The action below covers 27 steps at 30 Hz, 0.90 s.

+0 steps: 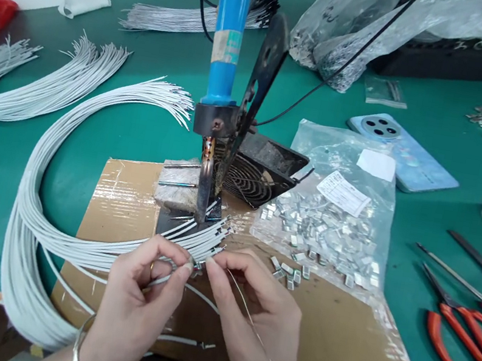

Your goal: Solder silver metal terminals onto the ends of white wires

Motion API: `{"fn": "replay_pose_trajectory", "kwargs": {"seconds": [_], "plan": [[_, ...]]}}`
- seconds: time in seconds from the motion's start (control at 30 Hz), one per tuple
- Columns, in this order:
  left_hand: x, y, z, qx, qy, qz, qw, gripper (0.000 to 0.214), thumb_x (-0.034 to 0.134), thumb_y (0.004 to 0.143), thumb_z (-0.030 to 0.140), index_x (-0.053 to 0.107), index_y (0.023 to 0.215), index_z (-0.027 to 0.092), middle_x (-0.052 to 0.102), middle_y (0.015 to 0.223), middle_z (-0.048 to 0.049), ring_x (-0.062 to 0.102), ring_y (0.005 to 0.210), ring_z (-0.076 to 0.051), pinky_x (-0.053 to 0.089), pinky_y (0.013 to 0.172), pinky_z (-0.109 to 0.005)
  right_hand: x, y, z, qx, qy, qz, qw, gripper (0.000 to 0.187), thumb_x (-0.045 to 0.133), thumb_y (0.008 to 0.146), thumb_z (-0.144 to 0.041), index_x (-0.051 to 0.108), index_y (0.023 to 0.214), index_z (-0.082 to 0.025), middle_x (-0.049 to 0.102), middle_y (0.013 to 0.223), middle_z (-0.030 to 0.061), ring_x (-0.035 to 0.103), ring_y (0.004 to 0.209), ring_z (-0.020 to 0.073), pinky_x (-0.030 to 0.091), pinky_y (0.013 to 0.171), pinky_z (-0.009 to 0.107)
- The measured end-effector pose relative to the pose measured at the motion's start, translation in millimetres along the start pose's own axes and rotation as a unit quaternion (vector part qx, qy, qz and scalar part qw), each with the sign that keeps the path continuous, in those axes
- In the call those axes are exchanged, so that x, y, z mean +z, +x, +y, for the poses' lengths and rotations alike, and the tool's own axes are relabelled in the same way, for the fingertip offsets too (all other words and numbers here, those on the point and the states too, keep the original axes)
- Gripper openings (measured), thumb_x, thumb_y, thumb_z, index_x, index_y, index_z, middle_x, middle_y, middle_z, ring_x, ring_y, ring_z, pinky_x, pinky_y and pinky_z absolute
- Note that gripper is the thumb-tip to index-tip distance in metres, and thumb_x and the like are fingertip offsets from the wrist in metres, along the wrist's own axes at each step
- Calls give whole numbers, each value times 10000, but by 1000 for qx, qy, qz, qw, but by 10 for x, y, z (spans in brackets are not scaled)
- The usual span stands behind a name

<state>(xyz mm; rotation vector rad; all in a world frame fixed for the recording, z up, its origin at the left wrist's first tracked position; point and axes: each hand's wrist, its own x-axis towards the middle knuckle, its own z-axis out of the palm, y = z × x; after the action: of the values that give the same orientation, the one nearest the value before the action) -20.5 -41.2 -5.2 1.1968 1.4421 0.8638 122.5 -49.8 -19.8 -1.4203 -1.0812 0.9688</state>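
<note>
My left hand (139, 293) pinches a white insulated wire (164, 278) near its end, and my right hand (246, 314) holds a thin silver wire (251, 324) that trails down to the right. Their fingertips nearly meet beside a small metal piece (197, 267). A large bundle of white wires (44, 221) curves from the left toward my hands, its ends fanned out under a soldering iron with a blue handle (229, 30). Loose metal clips (290, 272) lie just beyond my right hand, next to a clear bag of clips (325, 231).
A cardboard sheet (335, 338) covers part of the green work mat (434, 188). Behind it stand a black fan guard (245, 178) and the iron's stand. Further off lie more white wire bundles (67, 84), a phone (403, 152), red-handled scissors (462, 347) and plastic bags (353, 33).
</note>
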Motion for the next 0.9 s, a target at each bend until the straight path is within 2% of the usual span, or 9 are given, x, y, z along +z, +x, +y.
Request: {"fn": "replay_pose_trajectory", "kwargs": {"seconds": [0.23, 0.37, 0.57, 0.63, 0.7, 0.77, 0.8, 0.9], "plan": [[-8, -103, -22, -15, -33, 9, 999, 157, 659, 929, 314, 622, 829, 198, 635, 718, -14, 480, 567, -111, 259, 447, -195, 0, -66, 30, -6, 30, -6, 1000, 145, 688, 910, -230, 703, 766, -217, 650, 714, -18, 596, 656, 125, 476, 607, 213], [-20, -148, -34, -24, -31, 12, 999, 169, 666, 926, 338, 626, 822, 211, 542, 579, 35, 422, 492, -108, 258, 436, -202, 4, -94, 29, 5, 37, -4, 999, 154, 697, 900, -244, 700, 748, -217, 650, 703, -26, 590, 640, 119, 468, 602, 207], [-29, -186, -12, -34, -33, 12, 999, 179, 670, 919, 327, 631, 802, 197, 544, 593, 32, 390, 502, -102, 286, 460, -198, 35, -146, 27, 25, 45, -10, 999, 182, 697, 902, -275, 692, 732, -209, 640, 694, -13, 579, 636, 136, 467, 601, 233], [-36, -199, -11, -34, -28, 7, 999, 181, 661, 925, 324, 628, 803, 194, 546, 602, 32, 400, 514, -104, 300, 469, -196, 17, -167, 57, 28, 64, -4, 998, 157, 694, 911, -287, 720, 774, -216, 645, 723, -7, 602, 658, 139, 480, 605, 234], [-53, -214, -20, -27, -8, -4, 1000, 181, 638, 939, 310, 630, 806, 189, 552, 614, 28, 411, 527, -106, 313, 481, -198, -54, -182, 115, 13, 91, 5, 996, 164, 654, 946, -329, 784, 910, -236, 690, 787, 12, 667, 733, 158, 518, 648, 245], [-86, -234, -38, -7, 23, -33, 999, 182, 614, 948, 278, 633, 793, 185, 587, 636, 12, 455, 543, -115, 357, 509, -210, -186, -186, 194, -13, 116, 16, 993, 314, 557, 995, -417, 818, 1037, -248, 761, 848, 45, 723, 809, 193, 561, 728, 290], [-109, -246, -53, 12, 40, -66, 997, 179, 612, 940, 248, 634, 774, 185, 616, 651, -3, 498, 566, -127, 394, 535, -221, -271, -184, 234, 5, 119, 38, 992, 375, 527, 1003, -458, 833, 1016, -242, 790, 917, 62, 726, 749, 185, 570, 732, 309], [-191, -292, -134, 106, 99, -198, 969, 159, 641, 864, 128, 647, 717, 189, 710, 757, -55, 636, 722, -186, 501, 677, -277, -540, -180, 339, 40, 135, 130, 981, 551, 416, 1024, -525, 847, 892, -209, 792, 775, 81, 705, 653, 194, 569, 613, 320]]}}
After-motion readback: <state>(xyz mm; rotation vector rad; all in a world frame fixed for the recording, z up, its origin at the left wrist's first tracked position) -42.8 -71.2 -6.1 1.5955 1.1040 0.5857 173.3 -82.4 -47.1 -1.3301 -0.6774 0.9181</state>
